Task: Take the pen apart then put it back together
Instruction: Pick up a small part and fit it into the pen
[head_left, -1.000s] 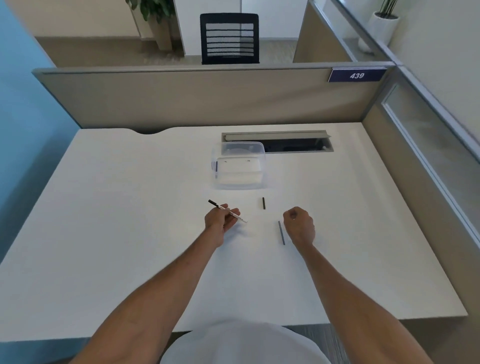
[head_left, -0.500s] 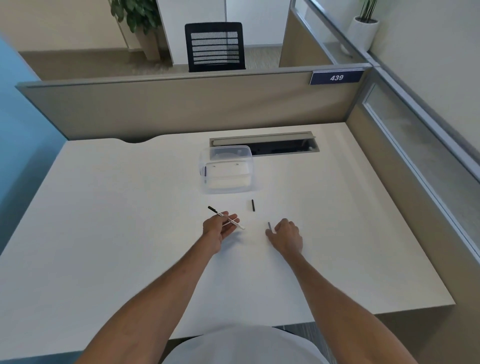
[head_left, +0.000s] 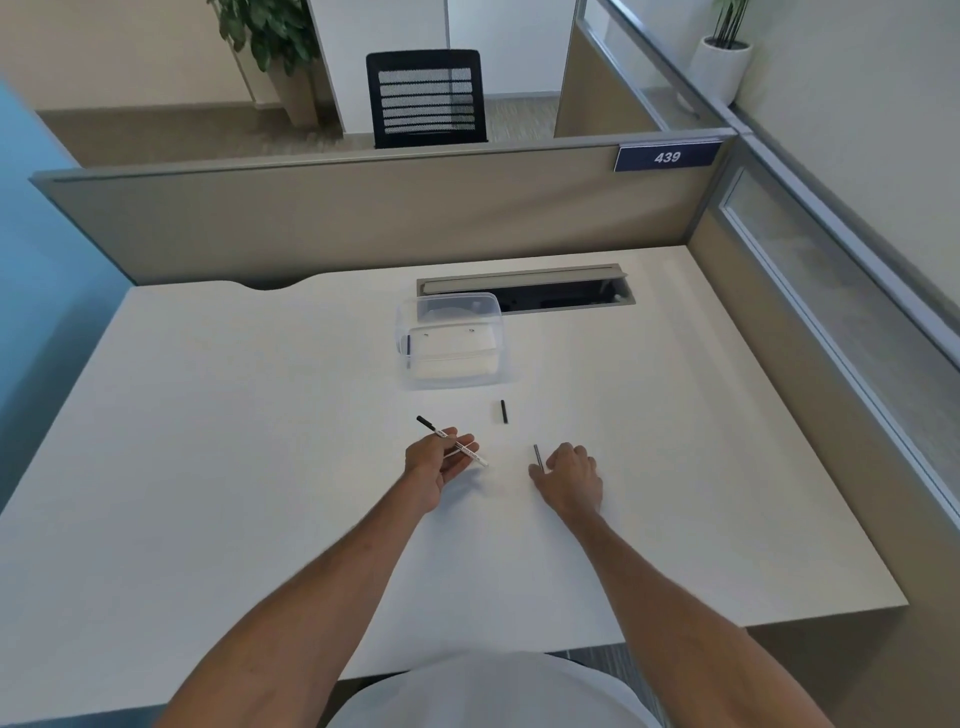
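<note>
My left hand (head_left: 435, 464) holds the pen barrel (head_left: 451, 440), a thin white tube with a black end that points up and left. My right hand (head_left: 569, 477) rests on the white desk (head_left: 260, 467) with its fingertips pinched on the dark grey refill (head_left: 537, 457), whose far end sticks out past the fingers. A small black pen part (head_left: 504, 411) lies alone on the desk beyond both hands.
A clear plastic box (head_left: 450, 340) with a lid stands behind the pen parts. Further back is a cable slot (head_left: 524, 288) in the desk, then the beige partition (head_left: 363, 218). A glass-topped partition (head_left: 831, 322) runs along the right side.
My right hand came down from beside the refill onto it and closed its fingertips on it. The left hand kept hold of the barrel. The camera shifted slightly.
</note>
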